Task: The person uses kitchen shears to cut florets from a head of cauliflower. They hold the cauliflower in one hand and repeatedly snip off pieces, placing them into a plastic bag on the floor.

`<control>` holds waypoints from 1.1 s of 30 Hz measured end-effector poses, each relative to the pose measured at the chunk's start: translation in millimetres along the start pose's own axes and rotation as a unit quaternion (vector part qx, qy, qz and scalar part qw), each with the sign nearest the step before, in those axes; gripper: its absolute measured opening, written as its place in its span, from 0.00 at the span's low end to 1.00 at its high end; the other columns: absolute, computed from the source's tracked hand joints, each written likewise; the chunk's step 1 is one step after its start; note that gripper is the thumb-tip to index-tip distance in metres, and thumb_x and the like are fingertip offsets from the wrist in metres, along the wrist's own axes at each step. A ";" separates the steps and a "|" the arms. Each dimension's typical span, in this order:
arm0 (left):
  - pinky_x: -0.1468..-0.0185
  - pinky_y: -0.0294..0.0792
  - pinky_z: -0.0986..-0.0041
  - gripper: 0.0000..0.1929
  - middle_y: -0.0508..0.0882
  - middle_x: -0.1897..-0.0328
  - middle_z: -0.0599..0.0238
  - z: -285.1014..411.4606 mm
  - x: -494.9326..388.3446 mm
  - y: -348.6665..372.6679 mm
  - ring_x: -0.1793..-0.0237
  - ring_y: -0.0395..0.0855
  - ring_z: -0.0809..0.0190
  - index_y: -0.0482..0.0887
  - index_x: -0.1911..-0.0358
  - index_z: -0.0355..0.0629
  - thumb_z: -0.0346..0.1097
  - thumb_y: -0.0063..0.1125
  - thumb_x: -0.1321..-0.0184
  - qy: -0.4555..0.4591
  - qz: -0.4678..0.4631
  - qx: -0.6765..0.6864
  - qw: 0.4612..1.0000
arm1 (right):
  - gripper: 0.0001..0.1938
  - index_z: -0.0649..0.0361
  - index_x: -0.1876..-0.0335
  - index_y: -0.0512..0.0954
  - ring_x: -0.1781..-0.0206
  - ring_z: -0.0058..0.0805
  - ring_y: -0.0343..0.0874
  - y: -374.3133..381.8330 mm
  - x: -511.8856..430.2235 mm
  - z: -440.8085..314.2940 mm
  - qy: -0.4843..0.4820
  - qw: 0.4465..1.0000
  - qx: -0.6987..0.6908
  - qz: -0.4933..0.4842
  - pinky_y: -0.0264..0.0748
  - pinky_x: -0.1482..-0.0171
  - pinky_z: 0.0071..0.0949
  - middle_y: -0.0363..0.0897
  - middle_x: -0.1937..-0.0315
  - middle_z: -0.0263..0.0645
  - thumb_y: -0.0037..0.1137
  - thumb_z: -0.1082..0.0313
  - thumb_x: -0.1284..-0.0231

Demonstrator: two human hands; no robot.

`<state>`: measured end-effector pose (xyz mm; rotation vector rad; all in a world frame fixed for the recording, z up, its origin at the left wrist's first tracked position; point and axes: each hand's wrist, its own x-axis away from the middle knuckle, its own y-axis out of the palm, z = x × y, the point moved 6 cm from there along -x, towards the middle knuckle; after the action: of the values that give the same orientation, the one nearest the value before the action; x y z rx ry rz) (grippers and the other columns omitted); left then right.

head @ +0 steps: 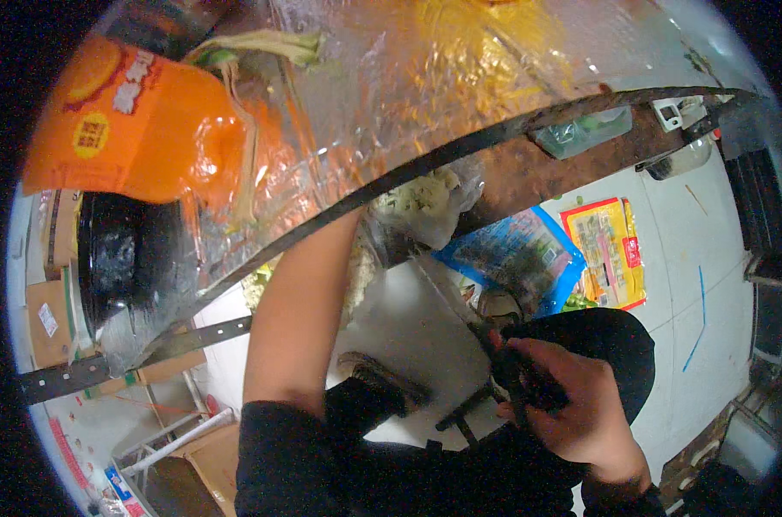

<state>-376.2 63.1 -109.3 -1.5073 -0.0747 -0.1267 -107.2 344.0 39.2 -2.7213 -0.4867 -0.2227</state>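
Observation:
My right hand (572, 394) grips the black handle (526, 381) of a tool that looks like a knife. Its pale blade (452, 284) points up and left, toward the space beneath the table. My left forearm (300, 310) reaches under the table's dark edge (455, 145), which hides my left hand. Beside that forearm sits a clear plastic bag (439, 226) with pale, lumpy, cauliflower-like pieces (413, 197). More pale crumbly matter (362, 278) shows behind the arm, partly covered.
Clear plastic covers the tabletop, with an orange printed bag (151, 129) and a limp plant stalk (242, 123) on it. A black basin (126, 258) and cardboard boxes (48, 323) stand left. Blue-edged (520, 252) and yellow-red packages (607, 252) lie on the floor by my black-clad knee (597, 349).

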 end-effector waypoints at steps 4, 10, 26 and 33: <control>0.46 0.73 0.63 0.19 0.87 0.54 0.59 -43.6 51.8 -34.7 0.54 0.84 0.55 0.83 0.47 0.41 0.45 0.62 0.33 0.001 0.022 0.039 0.999 | 0.30 0.66 0.41 0.77 0.67 0.22 0.79 -2.4 2.0 4.8 0.013 0.999 0.029 0.000 0.76 0.61 0.23 0.83 0.65 0.42 0.73 0.76 0.56; 0.51 0.72 0.73 0.16 0.86 0.59 0.66 -121.9 221.2 -92.1 0.58 0.82 0.62 0.84 0.48 0.38 0.36 0.65 0.37 -0.078 0.118 0.328 0.934 | 0.29 0.65 0.41 0.76 0.68 0.32 0.80 2.8 9.2 9.1 -0.041 0.989 0.138 0.020 0.76 0.61 0.26 0.81 0.67 0.46 0.66 0.80 0.57; 0.58 0.76 0.73 0.26 0.83 0.52 0.57 -58.5 355.8 100.5 0.59 0.83 0.63 0.75 0.38 0.35 0.46 0.61 0.32 -0.350 -0.072 0.670 0.651 | 0.17 0.62 0.54 0.82 0.60 0.56 0.82 110.3 -93.8 -23.1 -0.176 0.861 0.403 -0.254 0.78 0.54 0.47 0.82 0.67 0.54 0.63 0.63 0.49; 0.61 0.75 0.74 0.22 0.82 0.55 0.61 -55.0 344.3 105.3 0.60 0.82 0.66 0.77 0.42 0.35 0.41 0.62 0.33 -0.297 -0.071 0.585 0.751 | 0.17 0.63 0.58 0.84 0.54 0.53 0.82 61.7 -134.1 -20.8 -0.130 0.895 0.388 -0.178 0.77 0.48 0.47 0.83 0.63 0.54 0.64 0.60 0.51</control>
<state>-22.9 1.6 -173.0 -0.2111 -0.6615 0.2614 -211.1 241.5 9.3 -1.8657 -0.9196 0.2140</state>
